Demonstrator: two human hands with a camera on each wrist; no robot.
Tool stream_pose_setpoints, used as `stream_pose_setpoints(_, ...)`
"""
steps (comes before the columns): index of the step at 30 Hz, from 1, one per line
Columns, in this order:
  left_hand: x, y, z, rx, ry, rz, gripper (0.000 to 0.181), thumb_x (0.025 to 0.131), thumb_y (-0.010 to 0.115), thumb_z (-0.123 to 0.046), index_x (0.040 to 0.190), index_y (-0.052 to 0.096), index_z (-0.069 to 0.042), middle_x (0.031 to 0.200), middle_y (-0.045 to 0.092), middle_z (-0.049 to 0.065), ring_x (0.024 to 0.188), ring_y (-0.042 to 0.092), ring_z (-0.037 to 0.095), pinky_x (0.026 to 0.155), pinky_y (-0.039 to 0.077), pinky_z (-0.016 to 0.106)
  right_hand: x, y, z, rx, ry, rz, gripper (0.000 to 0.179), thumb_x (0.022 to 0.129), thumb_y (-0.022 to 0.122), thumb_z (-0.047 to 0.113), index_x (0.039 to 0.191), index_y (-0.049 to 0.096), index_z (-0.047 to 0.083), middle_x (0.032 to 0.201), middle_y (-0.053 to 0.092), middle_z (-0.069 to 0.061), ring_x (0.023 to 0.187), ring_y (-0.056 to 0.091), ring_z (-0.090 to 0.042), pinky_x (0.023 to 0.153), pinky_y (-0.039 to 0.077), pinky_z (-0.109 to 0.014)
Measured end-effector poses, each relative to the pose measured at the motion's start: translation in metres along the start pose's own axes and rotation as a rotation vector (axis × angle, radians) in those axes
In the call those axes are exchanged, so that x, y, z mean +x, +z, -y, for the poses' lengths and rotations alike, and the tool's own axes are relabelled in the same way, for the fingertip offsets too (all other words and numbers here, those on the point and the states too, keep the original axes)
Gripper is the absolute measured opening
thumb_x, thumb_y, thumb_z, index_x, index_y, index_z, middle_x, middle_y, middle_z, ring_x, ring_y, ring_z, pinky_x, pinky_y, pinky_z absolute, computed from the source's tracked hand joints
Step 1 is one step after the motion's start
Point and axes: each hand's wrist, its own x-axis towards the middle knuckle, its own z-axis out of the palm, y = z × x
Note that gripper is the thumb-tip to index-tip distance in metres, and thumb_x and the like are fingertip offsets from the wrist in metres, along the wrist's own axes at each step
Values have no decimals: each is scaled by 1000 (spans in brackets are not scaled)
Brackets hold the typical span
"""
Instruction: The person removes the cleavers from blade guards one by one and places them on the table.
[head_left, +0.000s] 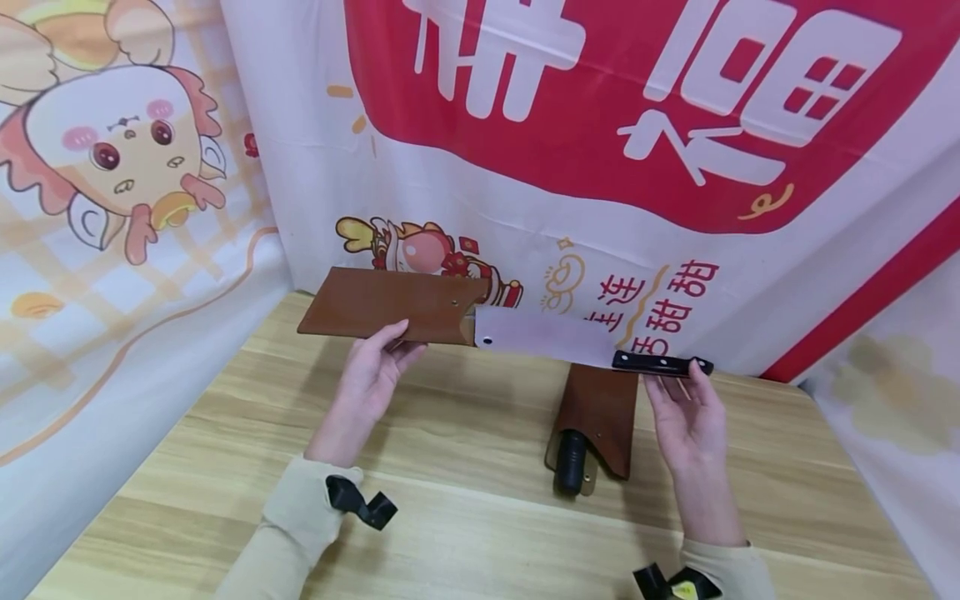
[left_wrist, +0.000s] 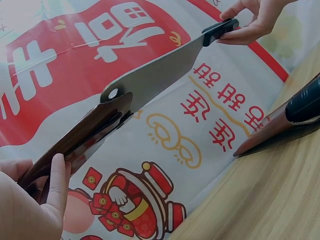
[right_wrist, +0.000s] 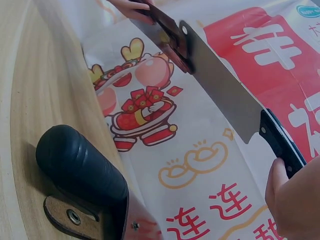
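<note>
Head view, wood-grain tabletop (head_left: 465,508), printed cloth backdrop (head_left: 540,179), hands (head_left: 369,377) (head_left: 692,417) holding sheath (head_left: 390,302), cleaver (head_left: 547,336)

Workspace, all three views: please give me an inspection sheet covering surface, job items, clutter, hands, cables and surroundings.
Surface: light wood-grain tabletop.
Job items: cleaver, blade end at the mouth of a brown sheath, both held up off the table; insertion depth unclear.
Clutter: second sheath on the table, a black grip protruding.
Hands: left hand holds the raised sheath; right hand holds the cleaver's handle.
Cables: nothing seen.
Surroundings: printed sheet hanging behind.
</note>
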Motion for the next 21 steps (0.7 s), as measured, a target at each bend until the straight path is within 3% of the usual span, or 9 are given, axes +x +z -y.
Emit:
stream_pose_setpoints(6,-1,-1,-2,-10,4,2,15,102,60,1,90,67,-5,86,67,5,78,69,18,76,62,29,1,0,1,-46,-12,-13,4,102,56,-6,105,58,-7,110,64,-25,107,67,-38,104,51,-50)
stream_pose_setpoints(13,-1,-2,-4,24,3,-7,16,105,54,0,95,64,-7,91,66,4,83,68,18,78,61,28,2,2,6,-156,14,-130,17,100,54,-10,115,52,-2,111,63,-23,110,68,-32,116,36,-42)
stream_pose_setpoints(17,-1,-4,-7,4,4,-24,18,105,53,0,93,64,-7,88,66,5,80,68,17,76,61,27,2,-1,9,-234,68,-73,11,104,56,0,114,59,-3,112,64,-24,109,68,-34,111,43,-46)
stream_pose_setpoints(21,0,-5,-11,-25,6,-32,18,105,55,0,90,65,-6,86,66,6,78,67,17,74,61,27,2,-4,11,-309,117,21,24,108,55,17,117,65,-2,114,66,-27,107,69,-37,106,48,-49)
